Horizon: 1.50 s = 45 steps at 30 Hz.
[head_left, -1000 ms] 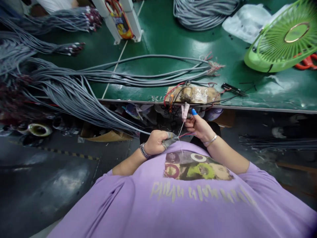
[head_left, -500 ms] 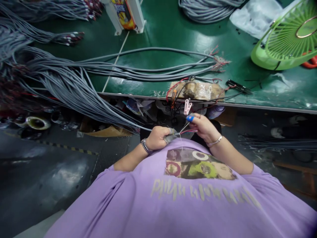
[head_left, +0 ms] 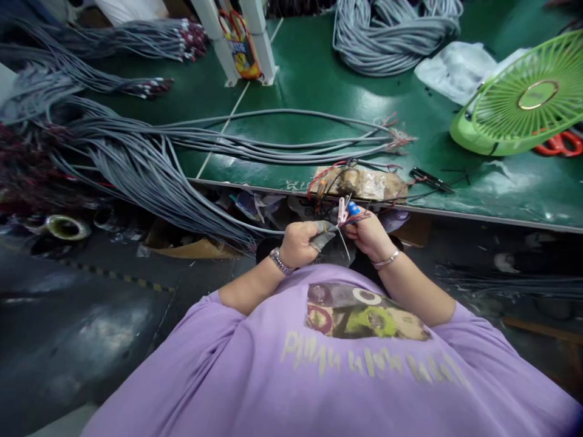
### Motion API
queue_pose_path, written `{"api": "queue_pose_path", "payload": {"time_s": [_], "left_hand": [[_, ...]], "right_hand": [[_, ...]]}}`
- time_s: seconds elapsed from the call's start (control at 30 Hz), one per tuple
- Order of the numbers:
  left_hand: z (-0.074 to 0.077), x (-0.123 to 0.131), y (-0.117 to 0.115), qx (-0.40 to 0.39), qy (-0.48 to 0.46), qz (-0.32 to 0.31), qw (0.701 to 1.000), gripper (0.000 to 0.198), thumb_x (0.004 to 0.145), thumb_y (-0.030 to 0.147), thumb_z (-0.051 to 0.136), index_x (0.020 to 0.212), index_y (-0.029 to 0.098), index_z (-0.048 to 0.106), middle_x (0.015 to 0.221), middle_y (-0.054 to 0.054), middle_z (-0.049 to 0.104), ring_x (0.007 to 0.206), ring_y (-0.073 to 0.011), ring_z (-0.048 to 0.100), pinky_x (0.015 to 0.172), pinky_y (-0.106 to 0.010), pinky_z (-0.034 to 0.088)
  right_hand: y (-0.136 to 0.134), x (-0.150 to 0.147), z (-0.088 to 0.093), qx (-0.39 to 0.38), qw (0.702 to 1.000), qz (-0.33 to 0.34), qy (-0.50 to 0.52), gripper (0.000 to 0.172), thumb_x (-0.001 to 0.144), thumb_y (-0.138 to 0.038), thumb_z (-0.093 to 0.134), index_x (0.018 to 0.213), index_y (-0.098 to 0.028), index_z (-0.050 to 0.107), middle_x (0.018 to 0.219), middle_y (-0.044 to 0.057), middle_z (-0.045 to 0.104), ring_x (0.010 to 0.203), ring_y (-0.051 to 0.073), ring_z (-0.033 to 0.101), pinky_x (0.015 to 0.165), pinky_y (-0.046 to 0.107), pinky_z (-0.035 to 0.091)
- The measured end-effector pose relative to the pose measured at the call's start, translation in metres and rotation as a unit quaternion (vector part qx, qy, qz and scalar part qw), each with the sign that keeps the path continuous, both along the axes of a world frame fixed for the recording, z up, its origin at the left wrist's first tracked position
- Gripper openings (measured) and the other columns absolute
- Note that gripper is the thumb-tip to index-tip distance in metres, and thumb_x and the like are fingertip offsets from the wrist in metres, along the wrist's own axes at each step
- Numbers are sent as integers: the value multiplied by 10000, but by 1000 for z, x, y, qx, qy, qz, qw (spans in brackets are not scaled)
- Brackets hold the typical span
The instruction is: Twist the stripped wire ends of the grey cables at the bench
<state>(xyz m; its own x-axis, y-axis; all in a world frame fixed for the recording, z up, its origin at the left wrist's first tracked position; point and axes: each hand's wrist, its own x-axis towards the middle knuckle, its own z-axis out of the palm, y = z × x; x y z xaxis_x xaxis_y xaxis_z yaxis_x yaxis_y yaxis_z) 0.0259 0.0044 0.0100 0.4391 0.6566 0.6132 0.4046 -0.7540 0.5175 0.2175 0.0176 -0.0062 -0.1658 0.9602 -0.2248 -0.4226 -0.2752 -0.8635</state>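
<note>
My left hand (head_left: 298,244), its thumb and a finger wrapped in grey covering, is closed on the end of a grey cable (head_left: 268,231) in front of my body. Thin coloured wires (head_left: 359,217) come out of that end, and my right hand (head_left: 370,235) pinches at them, with blue covering on a digit. A pale strand (head_left: 343,244) hangs down between the hands. Just beyond the fingertips is a pink clothes peg (head_left: 342,210), by a taped block (head_left: 364,181) at the table's edge. Whether the right fingers touch the peg is unclear.
Bundled grey cables (head_left: 132,158) spread over the left of the green table (head_left: 300,60). Several stripped cables (head_left: 291,152) lie along its front. A coiled bundle (head_left: 392,36), green fan (head_left: 523,97), red-handled tool (head_left: 558,144) and black snips (head_left: 430,179) sit farther right.
My right hand has come down and closer to my left hand, now pinching by the coloured wires. The pale strands it pulled upward no longer stretch up. The view has tilted slightly upward.
</note>
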Motion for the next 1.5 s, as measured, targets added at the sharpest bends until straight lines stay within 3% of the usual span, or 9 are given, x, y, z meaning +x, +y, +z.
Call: {"api": "queue_pose_path", "payload": {"time_s": [0.1,0.27,0.47,0.6,0.87,1.03,1.23,1.5], "left_hand": [[-14,3,9,0,17,21,1000,290,930,403,612,937,154,760,809,-80,779,695,-148,726,668,-227,567],[-30,6,18,8,27,25,999,335,933,441,596,899,147,752,734,-77,752,640,-146,697,643,-239,543],[-36,6,16,11,41,14,999,307,947,397,574,903,144,743,753,-75,757,656,-140,699,639,-226,532],[-38,5,15,2,53,6,999,352,955,428,556,821,149,725,709,-67,736,615,-132,675,610,-224,507],[-36,6,18,10,82,7,997,339,949,388,559,757,142,694,649,-57,700,560,-130,632,562,-230,461],[-28,3,13,-8,53,-25,998,263,934,341,591,835,134,718,706,-66,733,601,-138,671,577,-223,485],[-20,-11,-7,-19,25,-65,997,204,920,307,631,873,133,726,725,-63,748,610,-123,686,593,-204,507],[-16,-33,-33,-13,27,-71,997,170,923,281,615,958,169,738,757,-48,758,657,-120,705,648,-202,546]], "right_hand": [[3,-5,-5,22,997,-81,-1,616,660,-724,767,662,-185,468,508,-64,430,393,15,199,373,177,104],[5,-12,0,-63,992,4,105,588,723,-717,727,695,-176,500,574,-42,494,416,20,262,367,155,130],[7,-17,6,-98,985,-37,136,570,729,-683,749,677,-168,510,557,-41,507,404,14,246,355,169,116],[8,-19,2,-91,985,-57,133,551,729,-682,748,709,-169,548,561,-29,537,416,33,320,353,186,135],[6,-22,1,-121,978,-65,159,561,758,-719,694,726,-174,563,561,-30,554,392,25,325,344,167,169],[1,-16,-9,-127,974,-24,189,604,769,-766,637,704,-181,500,611,-21,580,393,19,335,328,139,185],[-3,-7,-24,-136,970,-16,199,604,770,-767,634,715,-184,482,652,-12,597,402,21,334,331,125,165],[-5,-1,-27,-139,972,-6,192,522,816,-685,657,813,-172,558,693,-10,602,412,18,277,328,135,131]]}}
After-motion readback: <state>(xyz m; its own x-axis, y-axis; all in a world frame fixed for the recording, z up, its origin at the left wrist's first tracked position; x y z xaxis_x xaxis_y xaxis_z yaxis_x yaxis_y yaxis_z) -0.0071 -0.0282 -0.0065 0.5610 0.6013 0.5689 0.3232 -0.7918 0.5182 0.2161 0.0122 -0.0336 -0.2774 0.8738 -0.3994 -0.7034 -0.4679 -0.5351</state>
